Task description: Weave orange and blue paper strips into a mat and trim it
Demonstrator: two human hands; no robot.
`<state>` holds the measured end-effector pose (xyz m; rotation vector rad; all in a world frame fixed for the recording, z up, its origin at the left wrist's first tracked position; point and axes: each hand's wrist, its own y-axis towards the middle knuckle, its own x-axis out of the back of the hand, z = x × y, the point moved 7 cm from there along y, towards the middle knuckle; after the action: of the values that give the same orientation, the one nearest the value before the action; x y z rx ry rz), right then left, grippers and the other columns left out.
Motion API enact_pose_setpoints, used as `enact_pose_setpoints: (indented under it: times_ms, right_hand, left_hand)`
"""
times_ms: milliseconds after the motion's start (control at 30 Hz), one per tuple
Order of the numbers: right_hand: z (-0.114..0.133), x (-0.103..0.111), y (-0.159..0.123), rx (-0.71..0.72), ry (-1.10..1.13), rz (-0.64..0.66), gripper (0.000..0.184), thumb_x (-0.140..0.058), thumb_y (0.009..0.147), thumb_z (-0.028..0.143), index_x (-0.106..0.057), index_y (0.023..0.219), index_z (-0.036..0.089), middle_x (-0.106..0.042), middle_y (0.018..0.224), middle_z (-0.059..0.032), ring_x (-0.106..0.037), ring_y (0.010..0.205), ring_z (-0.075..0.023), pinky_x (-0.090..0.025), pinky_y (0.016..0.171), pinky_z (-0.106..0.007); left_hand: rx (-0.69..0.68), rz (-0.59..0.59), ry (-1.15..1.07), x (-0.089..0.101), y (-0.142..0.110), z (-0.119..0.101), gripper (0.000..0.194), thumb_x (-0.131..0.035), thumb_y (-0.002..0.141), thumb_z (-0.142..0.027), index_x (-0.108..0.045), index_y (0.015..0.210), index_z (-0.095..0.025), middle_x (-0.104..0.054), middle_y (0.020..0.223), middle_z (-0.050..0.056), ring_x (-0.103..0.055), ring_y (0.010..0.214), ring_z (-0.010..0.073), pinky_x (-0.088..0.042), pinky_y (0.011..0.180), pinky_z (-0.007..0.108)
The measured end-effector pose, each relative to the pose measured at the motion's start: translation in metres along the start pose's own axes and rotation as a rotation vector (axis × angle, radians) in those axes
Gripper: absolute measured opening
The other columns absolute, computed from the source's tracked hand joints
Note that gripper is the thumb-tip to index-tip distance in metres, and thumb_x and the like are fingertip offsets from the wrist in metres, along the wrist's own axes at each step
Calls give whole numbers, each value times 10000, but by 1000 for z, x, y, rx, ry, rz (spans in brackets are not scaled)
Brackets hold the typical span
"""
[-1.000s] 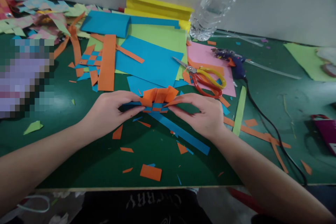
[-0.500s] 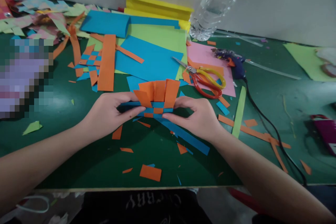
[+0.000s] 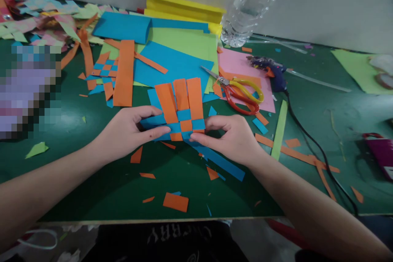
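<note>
Between both hands is a small woven paper piece (image 3: 185, 125) of orange and blue strips in a checked pattern. Its three orange strips stand up and fan out at the top, and blue strip ends stick out to the left. My left hand (image 3: 132, 133) pinches its left side, thumb in front and fingers behind. At the lower right corner, my right hand (image 3: 231, 135) grips it between thumb and fingers. A loose blue strip (image 3: 222, 161) lies on the table under the right hand. Scissors (image 3: 238, 90) with red and yellow handles rest beyond the right hand.
A glue gun (image 3: 274, 75) with a black cord lies at the right. Blue sheets (image 3: 175, 67), a wide orange strip (image 3: 123, 73) and another woven piece (image 3: 106, 67) lie behind the hands. A clear bottle (image 3: 242, 20) stands at the back. Paper scraps (image 3: 175, 202) dot the green table.
The woven piece has tipped so its checked face now shows more fully toward me. Its orange strips look longer and flatter. Both hands keep nearly the same place and grip.
</note>
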<state>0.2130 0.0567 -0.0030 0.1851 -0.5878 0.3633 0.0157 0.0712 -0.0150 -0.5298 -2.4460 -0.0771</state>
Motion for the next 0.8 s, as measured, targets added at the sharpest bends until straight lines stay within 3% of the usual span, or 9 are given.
enact_pose_setpoints:
  times_ms: [233,433,567,800]
  right_hand:
    - [1,0,2,-17,-3,23,202,-741,821,349,-708,707,186,-732,714,-3,-650,640,-122,-489,591,-243]
    - [1,0,1,-11,41,29,205,-724,821,359,-708,748,168,-738,735,-17,-648,642,-127,-492,598,-252]
    - [-1,-2,0,-39,76,41,194,-734,818,356,-730,801,163,-753,746,-22,-675,654,-136,-523,617,-260]
    - [0,-3,2,-56,124,77,185,-728,848,309,-732,711,185,-774,715,-11,-703,610,-115,-553,605,-229]
  left_hand:
    - [12,43,19,-1,1,3,332,-675,813,-529,-672,761,-201,-646,642,-17,-591,557,145,-460,495,225]
    - [42,68,-26,-4,-1,2,379,-684,800,-572,-721,878,-203,-733,776,-1,-666,650,183,-547,588,267]
    - [-9,8,15,0,-2,-2,317,-702,802,-530,-727,863,-220,-743,788,-16,-664,661,171,-514,577,237]
    - [-67,-40,144,6,-2,-4,316,-684,812,-532,-694,744,-224,-686,648,-32,-586,543,138,-423,495,222]
